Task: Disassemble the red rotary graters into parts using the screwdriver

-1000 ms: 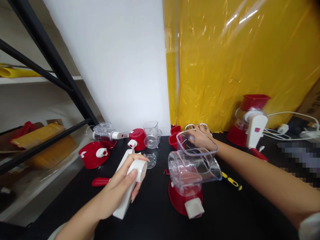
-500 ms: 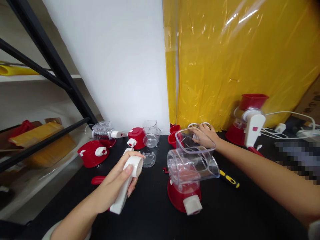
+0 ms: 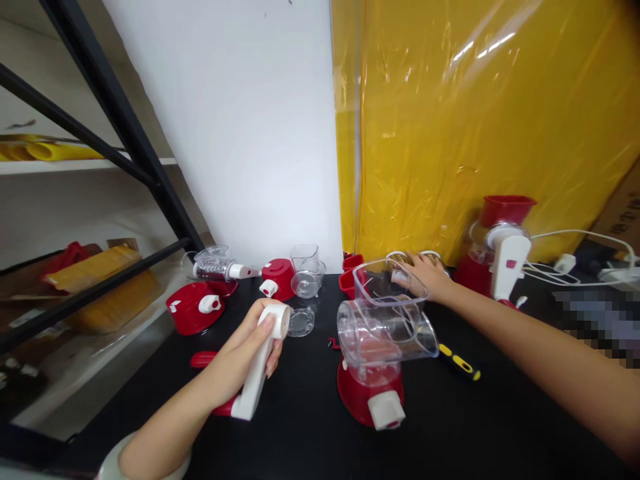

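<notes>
My left hand [image 3: 257, 343] is wrapped round a white crank handle [image 3: 256, 380], its round hub end up by the thumb and its red grip low beside the wrist. My right hand [image 3: 425, 277] reaches to the back, its fingers curled over one of the metal grater drums [image 3: 433, 257] with white rims. The fingertips are partly seen through clear plastic. Between the hands stands a grater body: a clear housing [image 3: 385, 330] with an open hopper on a red base [image 3: 350, 393] with a white knob [image 3: 386, 409].
Red bases [image 3: 193, 308], clear hopper parts [image 3: 307, 277] and a flat clear piece [image 3: 301, 323] lie at the back left. Red cups [image 3: 347, 283] stand behind the housing. A yellow-black screwdriver [image 3: 460, 362] lies right. An assembled grater [image 3: 507, 250] stands back right, near white cables. A shelf rack [image 3: 150, 167] borders the left.
My right hand has shifted slightly right among the grater drums, and more of the drums shows. My left hand still holds the crank handle, turned a little more upright. The view has shifted slightly.
</notes>
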### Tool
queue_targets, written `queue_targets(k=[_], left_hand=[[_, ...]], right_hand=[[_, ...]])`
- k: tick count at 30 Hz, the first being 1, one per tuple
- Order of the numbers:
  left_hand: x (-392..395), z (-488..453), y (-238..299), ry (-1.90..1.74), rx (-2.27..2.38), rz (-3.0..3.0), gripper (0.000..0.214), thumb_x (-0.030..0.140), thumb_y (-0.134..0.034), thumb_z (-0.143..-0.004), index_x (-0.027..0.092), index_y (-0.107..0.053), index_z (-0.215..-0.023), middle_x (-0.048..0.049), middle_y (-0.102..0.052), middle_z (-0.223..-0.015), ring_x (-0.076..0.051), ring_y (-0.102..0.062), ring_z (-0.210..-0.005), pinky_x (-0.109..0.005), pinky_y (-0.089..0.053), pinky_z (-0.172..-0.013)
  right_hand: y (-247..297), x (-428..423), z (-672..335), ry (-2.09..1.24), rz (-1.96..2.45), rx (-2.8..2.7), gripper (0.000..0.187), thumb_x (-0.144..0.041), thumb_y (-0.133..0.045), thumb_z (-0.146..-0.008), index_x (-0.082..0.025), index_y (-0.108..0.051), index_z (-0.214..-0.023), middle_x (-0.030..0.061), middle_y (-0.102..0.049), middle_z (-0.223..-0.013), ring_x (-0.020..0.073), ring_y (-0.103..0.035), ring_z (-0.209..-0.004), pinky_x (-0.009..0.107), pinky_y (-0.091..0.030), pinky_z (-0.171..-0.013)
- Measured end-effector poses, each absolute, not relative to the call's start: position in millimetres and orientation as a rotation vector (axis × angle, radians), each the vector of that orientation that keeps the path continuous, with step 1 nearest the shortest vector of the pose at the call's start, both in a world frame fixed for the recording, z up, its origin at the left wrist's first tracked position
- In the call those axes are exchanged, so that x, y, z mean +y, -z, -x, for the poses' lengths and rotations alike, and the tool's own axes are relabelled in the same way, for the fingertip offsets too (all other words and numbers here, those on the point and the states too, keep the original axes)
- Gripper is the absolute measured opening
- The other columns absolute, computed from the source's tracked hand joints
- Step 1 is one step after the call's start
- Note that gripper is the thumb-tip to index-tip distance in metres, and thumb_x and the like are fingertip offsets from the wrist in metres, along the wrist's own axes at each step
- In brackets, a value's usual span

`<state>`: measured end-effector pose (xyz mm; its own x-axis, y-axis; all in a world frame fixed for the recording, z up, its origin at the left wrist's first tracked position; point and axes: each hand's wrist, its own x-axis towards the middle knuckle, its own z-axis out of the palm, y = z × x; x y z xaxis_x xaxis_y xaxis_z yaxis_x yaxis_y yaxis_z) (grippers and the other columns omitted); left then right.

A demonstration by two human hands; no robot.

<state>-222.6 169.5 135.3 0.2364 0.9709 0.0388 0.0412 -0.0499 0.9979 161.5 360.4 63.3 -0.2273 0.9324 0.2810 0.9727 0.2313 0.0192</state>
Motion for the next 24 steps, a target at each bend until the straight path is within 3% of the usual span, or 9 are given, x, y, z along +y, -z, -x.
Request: queue_targets(k=[3,5,8,10,13,19,24], left_hand=[[179.1,217.9,-125.6,-1.021,1.086,-1.354,0.05,0.07,-0.056,-0.089,0.022,-0.043,-0.098,0.0059,-0.051,-0.074,-0.008,-0.049,-0.054,-0.023,-0.044,-0.052],[185.7,214.4,-116.7,-0.99,1.115,-1.349,0.055,0.075,-0.055,-0.085,0.022,-0.04,-0.092,0.0062,-0.05,-0.075,-0.008,-0.049,-0.055,-0.024,-0.044,-0.053],[193.7,209.3,-105.5,-0.888,1.209,-1.346,0.06,0.076,-0.061,-0.08,0.024,-0.037,-0.096,0.0087,-0.048,-0.071,-0.009,-0.048,-0.055,-0.025,-0.043,-0.055],[197.1,206.0,-102.1,-0.747,1.303,-1.413,0.06,0.072,-0.064,-0.08,0.023,-0.037,-0.101,0.009,-0.05,-0.067,-0.012,-0.051,-0.057,-0.028,-0.043,-0.06],[199.6,200.7,-102.6,-0.544,1.356,-1.585,0.052,0.067,-0.059,-0.085,0.021,-0.041,-0.1,0.0048,-0.057,-0.069,-0.017,-0.059,-0.066,-0.032,-0.046,-0.07],[197.8,192.3,-104.9,-0.45,1.376,-2.062,0.044,0.061,-0.06,-0.088,0.018,-0.063,-0.098,-0.0076,-0.069,-0.1,-0.027,-0.063,-0.097,-0.038,-0.048,-0.09],[190.5,191.4,-96.6,-0.417,1.47,-2.248,0.04,0.054,-0.056,-0.094,0.017,-0.069,-0.103,-0.0095,-0.068,-0.101,-0.027,-0.064,-0.095,-0.04,-0.05,-0.092]], right_hand=[[-75.5,353.0,-160.8,0.268,1.696,-2.261,0.054,-0.051,-0.051,-0.097,-0.026,-0.058,-0.144,0.0193,-0.046,-0.151,0.043,-0.043,-0.137,0.068,-0.032,-0.108],[-92.7,342.1,-158.7,0.265,1.578,-2.252,0.051,-0.045,-0.044,-0.1,-0.021,-0.058,-0.143,0.0187,-0.047,-0.15,0.037,-0.045,-0.138,0.06,-0.035,-0.113],[-131.8,309.9,-151.6,0.246,1.285,-2.226,0.045,-0.042,-0.036,-0.104,-0.023,-0.059,-0.139,0.012,-0.05,-0.147,0.0249,-0.046,-0.138,0.046,-0.039,-0.115],[-162.1,278.7,-143.7,0.135,0.827,-2.109,0.036,-0.04,-0.044,-0.103,-0.023,-0.064,-0.127,0.0106,-0.06,-0.133,0.0238,-0.056,-0.127,0.045,-0.043,-0.11],[-201.9,231.1,-128.2,0.023,0.504,-2.104,0.032,-0.037,-0.045,-0.103,-0.024,-0.063,-0.126,0.0081,-0.065,-0.123,0.0215,-0.061,-0.117,0.04,-0.048,-0.103],[-234.0,190.3,-97.0,0.004,0.499,-2.352,0.046,-0.048,-0.054,-0.1,-0.02,-0.058,-0.135,0.0115,-0.061,-0.131,0.0236,-0.059,-0.121,0.039,-0.05,-0.102],[-232.6,192.1,-81.4,0.026,0.735,-2.468,0.045,-0.05,-0.055,-0.098,-0.019,-0.064,-0.13,0.0104,-0.063,-0.126,0.0237,-0.062,-0.112,0.04,-0.052,-0.097]])
